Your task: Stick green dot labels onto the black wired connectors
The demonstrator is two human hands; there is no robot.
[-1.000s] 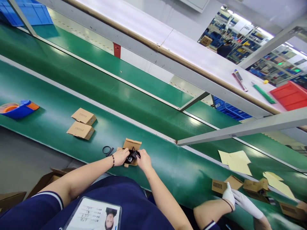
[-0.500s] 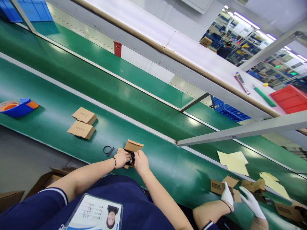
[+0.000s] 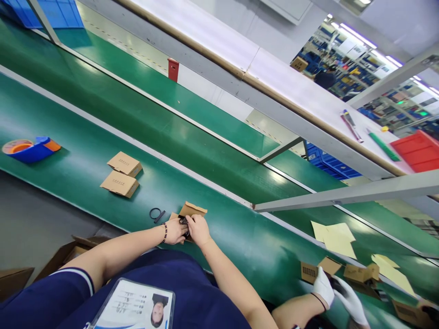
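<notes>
Head: hands (image 3: 175, 230) (image 3: 198, 228) on carton (image 3: 194, 209); barcoded box (image 3: 309, 272) apart

Open carton (image 3: 194, 209) on belt (image 3: 85, 151), left hand (image 3: 174, 230) & right hand (image 3: 198, 228) on its near side. Loop (image 3: 156, 214) just left of it; two shut cartons (image 3: 120, 183) farther left, tape dispenser (image 3: 29, 148) beyond; paper sheets (image 3: 334, 233) well to the rt.

place: factory packing line | cues: green conveyor belt (image 3: 85, 151); small cardboard boxes (image 3: 120, 183); tape dispenser (image 3: 29, 148); stockroom shelving (image 3: 370, 68)
</notes>
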